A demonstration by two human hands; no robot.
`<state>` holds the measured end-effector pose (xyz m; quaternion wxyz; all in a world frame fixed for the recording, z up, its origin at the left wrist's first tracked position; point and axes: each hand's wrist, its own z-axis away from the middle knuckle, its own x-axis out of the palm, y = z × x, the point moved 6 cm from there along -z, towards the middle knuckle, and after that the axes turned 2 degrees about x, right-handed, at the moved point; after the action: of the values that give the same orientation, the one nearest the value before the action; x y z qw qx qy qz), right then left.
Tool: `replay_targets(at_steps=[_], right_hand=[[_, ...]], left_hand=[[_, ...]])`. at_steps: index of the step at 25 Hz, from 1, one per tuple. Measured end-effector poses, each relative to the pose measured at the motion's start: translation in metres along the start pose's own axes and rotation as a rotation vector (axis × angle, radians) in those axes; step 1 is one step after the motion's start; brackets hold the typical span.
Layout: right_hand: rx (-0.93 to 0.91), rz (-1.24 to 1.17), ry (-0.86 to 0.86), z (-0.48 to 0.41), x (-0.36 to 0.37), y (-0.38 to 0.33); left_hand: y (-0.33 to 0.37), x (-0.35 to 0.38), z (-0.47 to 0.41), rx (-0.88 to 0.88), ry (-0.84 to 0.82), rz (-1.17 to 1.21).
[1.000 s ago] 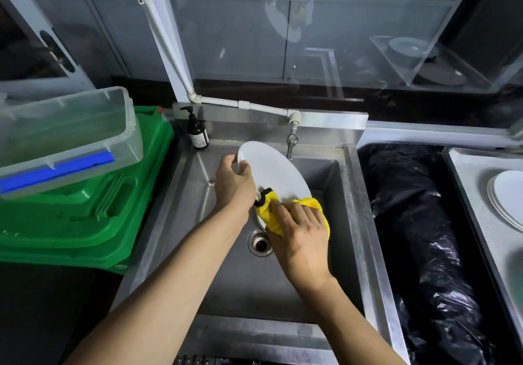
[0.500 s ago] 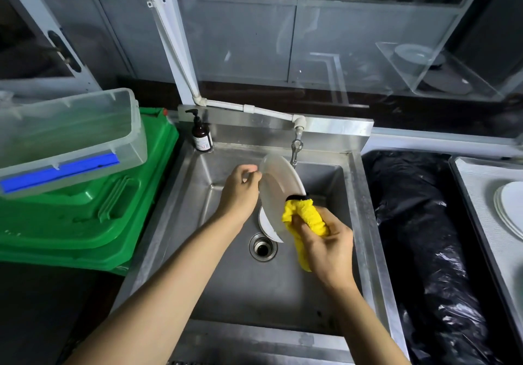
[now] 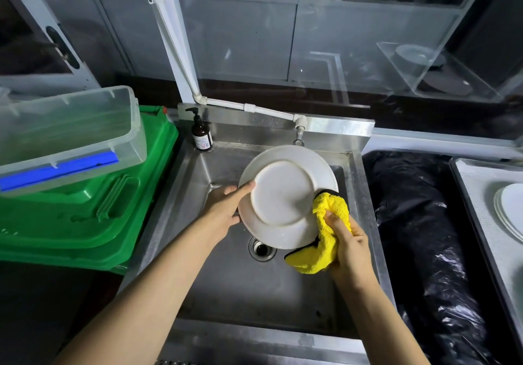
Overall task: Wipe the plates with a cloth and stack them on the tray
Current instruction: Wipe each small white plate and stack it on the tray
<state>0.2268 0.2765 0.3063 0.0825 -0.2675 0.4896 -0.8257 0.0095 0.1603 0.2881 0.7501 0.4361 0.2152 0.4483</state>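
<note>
Over the steel sink (image 3: 283,294) I hold a white plate (image 3: 283,192) with its underside and foot ring turned toward me. My left hand (image 3: 226,209) grips its left rim, thumb on the back. My right hand (image 3: 348,246) clutches a bunched yellow cloth (image 3: 325,231) that touches the plate's lower right rim. A grey tray (image 3: 481,195) at the far right carries a stack of white plates (image 3: 509,212), partly cut off by the frame edge.
A brown pump bottle (image 3: 201,135) stands at the sink's back left corner, and a tap (image 3: 299,130) hangs above the plate. Left of the sink, a clear plastic bin (image 3: 68,132) rests on green crates (image 3: 85,209). Black plastic sheeting (image 3: 418,237) lies between sink and tray.
The plate has been flipped from edge-on to back side facing me. The cloth moved from the plate's face to its lower right rim, and my right hand dropped lower right.
</note>
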Motion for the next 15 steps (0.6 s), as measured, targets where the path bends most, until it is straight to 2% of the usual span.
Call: replay_targets(at_steps=[4, 8, 12, 13, 15], right_hand=[[0.036, -0.034, 0.033, -0.004, -0.007, 0.006], [0.061, -0.010, 0.059, -0.009, -0.016, 0.014], [0.092, 0.041, 0.058, -0.006, -0.019, 0.016], [0.078, 0.102, 0.099, -0.005, -0.023, 0.016], [-0.010, 0.199, 0.288, -0.006, -0.035, 0.015]], left_hand=[[0.009, 0.006, 0.007, 0.054, -0.101, 0.175], [0.008, 0.014, 0.015, 0.030, -0.235, 0.246], [0.016, 0.026, 0.027, 0.042, -0.276, 0.259], [0.019, 0.027, 0.027, 0.063, -0.262, 0.250], [0.024, 0.025, 0.029, 0.115, -0.216, 0.217]])
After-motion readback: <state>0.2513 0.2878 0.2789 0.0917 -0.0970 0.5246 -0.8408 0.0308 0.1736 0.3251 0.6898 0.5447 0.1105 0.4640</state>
